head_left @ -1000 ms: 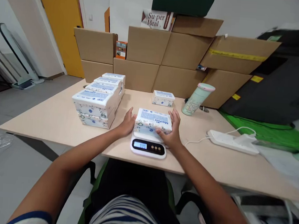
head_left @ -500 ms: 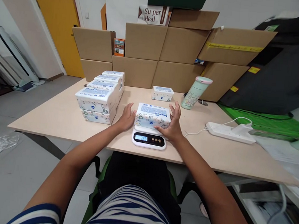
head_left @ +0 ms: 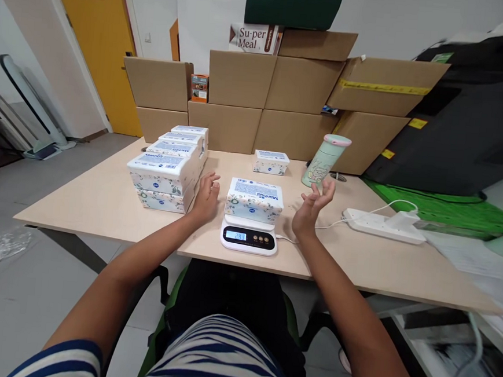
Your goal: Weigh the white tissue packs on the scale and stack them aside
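A pack of tissues [head_left: 254, 201] with a floral side and "Manhua" print lies on a white digital scale [head_left: 248, 248], whose display is lit. My left hand [head_left: 208, 198] rests on the table between that pack and the stacked tissue packs [head_left: 161, 175], fingers apart and holding nothing. To the right of the scale, my right hand [head_left: 313, 209] is raised with its fingers loosely curled and spread, clear of the pack. Another tissue pack [head_left: 271, 163] sits farther back by the boxes.
A mint-green tumbler [head_left: 323, 162] with a pink rim stands behind my right hand. A white power strip [head_left: 383, 226] with a plugged-in adapter and cable lies at the right. Cardboard boxes [head_left: 225, 128] form a wall along the back of the table [head_left: 102, 200].
Both hands have drawn away from the tissue pack on the scale, the left to the left and the right to the right. The pack stays on the scale. The view has tilted slightly up.
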`<state>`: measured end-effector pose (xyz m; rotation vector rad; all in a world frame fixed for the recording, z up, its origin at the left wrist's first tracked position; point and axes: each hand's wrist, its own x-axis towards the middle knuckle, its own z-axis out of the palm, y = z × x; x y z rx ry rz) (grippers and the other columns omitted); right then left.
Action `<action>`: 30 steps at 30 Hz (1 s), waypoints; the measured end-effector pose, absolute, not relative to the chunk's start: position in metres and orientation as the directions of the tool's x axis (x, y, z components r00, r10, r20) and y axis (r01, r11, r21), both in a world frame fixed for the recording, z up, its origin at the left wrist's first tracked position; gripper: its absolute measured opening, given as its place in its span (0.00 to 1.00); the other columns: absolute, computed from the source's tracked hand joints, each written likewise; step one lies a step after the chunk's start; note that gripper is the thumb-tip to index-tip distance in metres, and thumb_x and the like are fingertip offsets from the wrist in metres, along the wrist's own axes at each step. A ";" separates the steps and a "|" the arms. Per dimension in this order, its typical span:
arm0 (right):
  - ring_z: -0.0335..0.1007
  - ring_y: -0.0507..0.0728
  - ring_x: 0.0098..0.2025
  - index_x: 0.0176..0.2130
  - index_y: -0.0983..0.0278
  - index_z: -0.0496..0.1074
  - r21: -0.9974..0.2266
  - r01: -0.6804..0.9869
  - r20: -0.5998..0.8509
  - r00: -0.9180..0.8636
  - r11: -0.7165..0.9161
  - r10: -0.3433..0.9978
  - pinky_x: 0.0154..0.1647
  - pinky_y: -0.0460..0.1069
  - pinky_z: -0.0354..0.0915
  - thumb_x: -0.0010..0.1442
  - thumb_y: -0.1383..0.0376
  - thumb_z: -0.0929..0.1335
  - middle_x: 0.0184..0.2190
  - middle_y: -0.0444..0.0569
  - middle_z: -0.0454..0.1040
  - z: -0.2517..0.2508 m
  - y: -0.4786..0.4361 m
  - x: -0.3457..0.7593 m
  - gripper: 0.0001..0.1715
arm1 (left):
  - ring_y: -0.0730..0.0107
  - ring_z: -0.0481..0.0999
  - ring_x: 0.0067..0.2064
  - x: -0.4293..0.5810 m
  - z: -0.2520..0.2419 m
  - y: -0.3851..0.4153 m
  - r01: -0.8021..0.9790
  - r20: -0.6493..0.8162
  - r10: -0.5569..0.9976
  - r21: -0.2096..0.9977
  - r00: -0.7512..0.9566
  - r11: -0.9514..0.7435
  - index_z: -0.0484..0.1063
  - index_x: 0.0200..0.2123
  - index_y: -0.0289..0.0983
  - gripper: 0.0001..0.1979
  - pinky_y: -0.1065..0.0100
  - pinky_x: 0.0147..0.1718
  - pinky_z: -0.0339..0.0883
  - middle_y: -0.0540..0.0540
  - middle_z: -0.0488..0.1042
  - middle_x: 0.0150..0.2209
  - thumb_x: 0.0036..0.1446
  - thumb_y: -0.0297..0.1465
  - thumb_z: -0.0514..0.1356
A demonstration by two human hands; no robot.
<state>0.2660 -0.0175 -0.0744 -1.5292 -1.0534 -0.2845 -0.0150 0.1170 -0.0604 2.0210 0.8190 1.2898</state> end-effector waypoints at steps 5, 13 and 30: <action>0.61 0.77 0.79 0.77 0.51 0.03 -0.662 0.746 0.694 0.577 0.067 0.431 0.64 0.77 0.70 0.74 0.40 0.36 0.82 0.70 0.40 -0.075 -0.016 0.270 0.45 | 0.47 0.66 0.74 -0.013 -0.059 0.116 0.197 0.591 0.753 0.733 0.288 -0.651 0.72 0.59 0.42 0.36 0.43 0.75 0.63 0.31 0.66 0.70 0.73 0.64 0.43; 0.59 0.78 0.79 0.81 0.55 0.12 -0.712 0.693 0.649 0.584 0.118 0.487 0.65 0.77 0.68 0.72 0.35 0.38 0.83 0.70 0.40 -0.073 -0.018 0.268 0.52 | 0.45 0.66 0.74 -0.015 -0.054 0.112 0.178 0.571 0.750 0.743 0.334 -0.645 0.71 0.60 0.40 0.33 0.41 0.73 0.65 0.29 0.66 0.71 0.74 0.60 0.48; 0.69 0.72 0.70 0.81 0.51 0.44 -0.765 0.528 0.642 0.672 0.369 0.370 0.63 0.71 0.70 0.68 0.24 0.52 0.78 0.66 0.52 -0.075 -0.012 0.266 0.58 | 0.49 0.73 0.69 -0.014 -0.067 0.126 0.117 0.610 0.700 0.717 0.372 -0.687 0.71 0.62 0.41 0.30 0.45 0.68 0.72 0.31 0.67 0.71 0.75 0.58 0.50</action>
